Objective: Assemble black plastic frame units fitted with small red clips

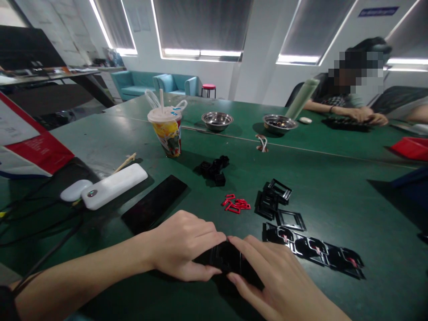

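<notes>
My left hand (pixel 182 243) and my right hand (pixel 270 278) meet at the near edge of the green table (pixel 334 178), both closed around a small black plastic part (pixel 224 258). Just right of them lies a row of assembled black frames with red clips (pixel 317 250). Behind that row sits a loose pile of empty black frames (pixel 274 198). A heap of small red clips (pixel 236 204) lies ahead of my hands, and a cluster of black blocks (pixel 214 169) further back.
A black phone (pixel 155 203), a white power bank (pixel 113 185) and a white earbud case (pixel 75 189) lie at left with cables. A lidded drink cup (pixel 167 131) stands behind. Two steel bowls (pixel 217 120) sit mid-table. Another person (pixel 351 98) works at far right.
</notes>
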